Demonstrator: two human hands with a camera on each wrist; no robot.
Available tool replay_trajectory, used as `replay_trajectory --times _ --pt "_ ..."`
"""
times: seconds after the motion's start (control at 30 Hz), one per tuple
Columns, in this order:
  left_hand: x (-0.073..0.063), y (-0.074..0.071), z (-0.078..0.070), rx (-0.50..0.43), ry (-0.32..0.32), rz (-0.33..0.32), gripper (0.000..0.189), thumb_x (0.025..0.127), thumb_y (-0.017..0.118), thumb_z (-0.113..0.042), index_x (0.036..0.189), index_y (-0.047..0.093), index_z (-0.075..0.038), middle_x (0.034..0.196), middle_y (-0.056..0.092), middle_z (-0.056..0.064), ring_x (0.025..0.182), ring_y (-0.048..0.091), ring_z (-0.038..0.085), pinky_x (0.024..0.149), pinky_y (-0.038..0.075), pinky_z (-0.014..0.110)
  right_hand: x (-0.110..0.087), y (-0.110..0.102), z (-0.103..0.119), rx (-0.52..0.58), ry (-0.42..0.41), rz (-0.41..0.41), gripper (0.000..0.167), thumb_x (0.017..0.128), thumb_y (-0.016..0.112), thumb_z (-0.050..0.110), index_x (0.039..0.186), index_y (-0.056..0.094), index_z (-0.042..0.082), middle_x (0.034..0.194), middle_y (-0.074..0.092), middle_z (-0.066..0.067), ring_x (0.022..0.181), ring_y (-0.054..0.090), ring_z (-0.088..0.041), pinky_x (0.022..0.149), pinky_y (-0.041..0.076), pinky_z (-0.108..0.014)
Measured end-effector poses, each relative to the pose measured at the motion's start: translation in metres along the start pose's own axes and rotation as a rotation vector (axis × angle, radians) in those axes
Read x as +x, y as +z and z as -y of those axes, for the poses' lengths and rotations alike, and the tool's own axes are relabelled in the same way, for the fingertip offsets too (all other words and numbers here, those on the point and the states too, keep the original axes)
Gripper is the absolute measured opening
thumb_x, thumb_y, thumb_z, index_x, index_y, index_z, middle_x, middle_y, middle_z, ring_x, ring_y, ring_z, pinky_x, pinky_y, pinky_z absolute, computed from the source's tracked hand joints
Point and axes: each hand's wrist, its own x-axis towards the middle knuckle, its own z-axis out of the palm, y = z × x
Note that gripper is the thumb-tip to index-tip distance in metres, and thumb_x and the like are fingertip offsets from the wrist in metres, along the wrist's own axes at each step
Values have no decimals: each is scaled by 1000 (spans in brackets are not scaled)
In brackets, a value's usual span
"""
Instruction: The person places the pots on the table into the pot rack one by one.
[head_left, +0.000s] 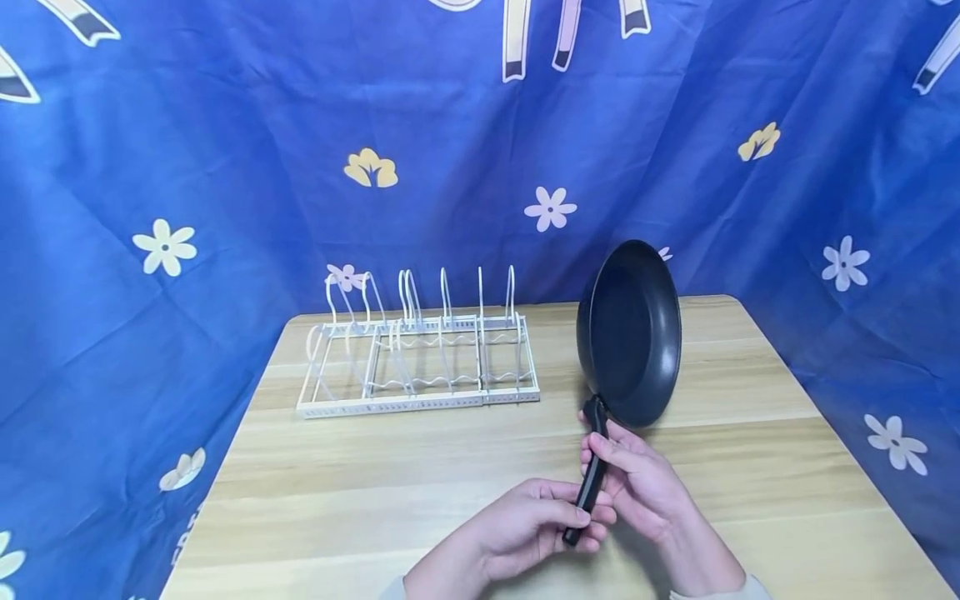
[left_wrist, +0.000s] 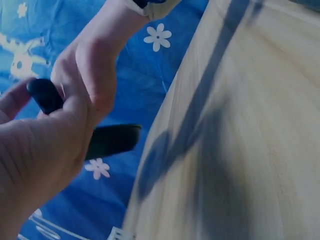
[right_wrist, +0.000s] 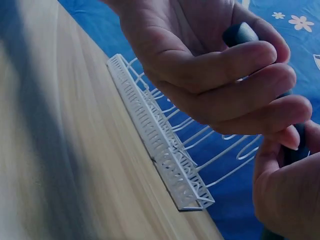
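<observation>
A black frying pan (head_left: 633, 333) is held up above the right part of the table, its bowl tilted on edge and its handle pointing down toward me. My left hand (head_left: 536, 525) grips the lower end of the handle between thumb and fingers. Higher up, close to the pan's body, my right hand (head_left: 648, 483) pinches the same handle. In the left wrist view the pan's body is mostly hidden behind the left hand (left_wrist: 55, 135). The right wrist view shows the left hand's (right_wrist: 215, 75) fingers curled about the handle end, with the right hand (right_wrist: 290, 190) below.
A white wire rack (head_left: 420, 404) with several upright loops stands on the wooden table (head_left: 360, 500), left of the pan near the back edge. A blue patterned cloth (head_left: 450, 208) hangs behind and around the table.
</observation>
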Motion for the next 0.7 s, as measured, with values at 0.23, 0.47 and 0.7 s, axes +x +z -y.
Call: replay_trajectory --times 0.23,0.47,0.7 --pt "-2 -16 4 -29 1 223 34 106 53 6 132 70 -8 123 77 -6 102 74 2 93 61 20 2 3 -3 -35 -2 95 35 114 43 1 146 52 15 106 77 8 94 74 -4 86 61 -18" --pt "-6 -23 10 -29 -14 262 31 109 56 0 134 66 -15 117 73 -14 103 71 -2 93 59 18 1 11 -3 -119 -1 65 35 113 47 0 144 52 15 104 75 8 93 72 -4 86 62 -18" --pt "-11 -23 10 27 13 263 29 108 58 0 131 66 -17 112 74 -13 99 71 -1 92 60 19 -2 23 1 -215 -4 17 35 111 53 2 143 52 14 109 77 7 95 73 -4 88 63 -20"
